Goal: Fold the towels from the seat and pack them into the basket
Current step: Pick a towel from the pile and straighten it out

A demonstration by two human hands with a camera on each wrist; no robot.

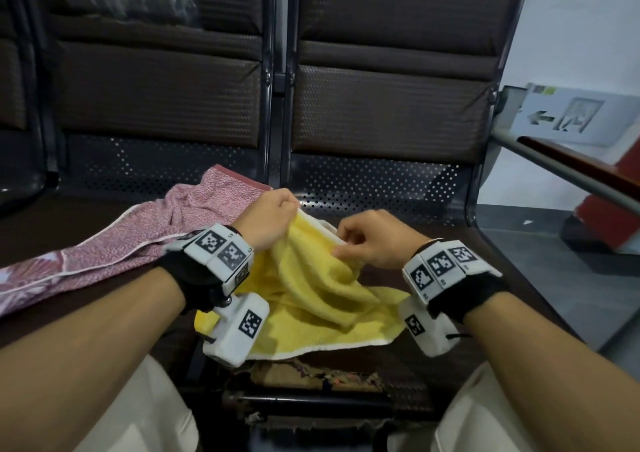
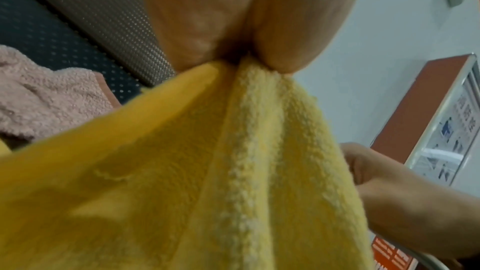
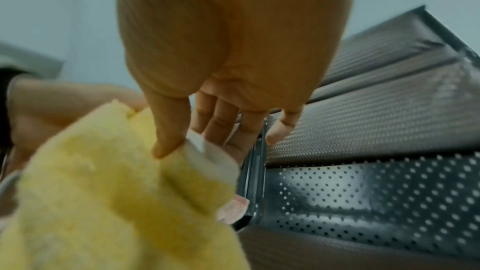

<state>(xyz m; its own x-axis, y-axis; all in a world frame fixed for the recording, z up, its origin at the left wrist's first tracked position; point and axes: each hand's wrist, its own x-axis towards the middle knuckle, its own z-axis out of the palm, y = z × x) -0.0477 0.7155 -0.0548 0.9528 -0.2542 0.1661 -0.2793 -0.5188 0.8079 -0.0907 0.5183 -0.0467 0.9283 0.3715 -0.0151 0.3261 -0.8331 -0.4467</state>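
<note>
Far left, on seat (image 1: 104,216): pink towel (image 1: 145,233), crumpled and unfolded, one end trailing toward the near left edge. Not yet handled for folding, as far as visible.

Centre-left: left hand (image 1: 268,217) raised over the seat, grip clamped on the far edge of yellow towel (image 1: 311,292); left wrist view confirms cloth bunched between closed fingers (image 2: 285,54), fabric hanging down from there.

Centre: yellow towel draped between both hands, lower part lying rumpled on the near seat edge, white hem showing along the near side. No clean crease yet.

Centre-right: right hand (image 1: 370,240) just beside the left, grip pinching the white-edged corner between thumb (image 3: 168,137) and forefinger; remaining fingers loosely extended, per right wrist view.

Right: armrest (image 1: 554,167) and wall sign (image 1: 568,115), unrelated to task.

Basket: not identifiable with certainty; a woven-looking edge shows below the near seat edge, too obscured to call.

Progress estimate: early. Yellow towel being sorted out by its corners, fold not begun. Remaining: fold yellow, fold pink, pack both. No folded or packed towel visible.
</note>
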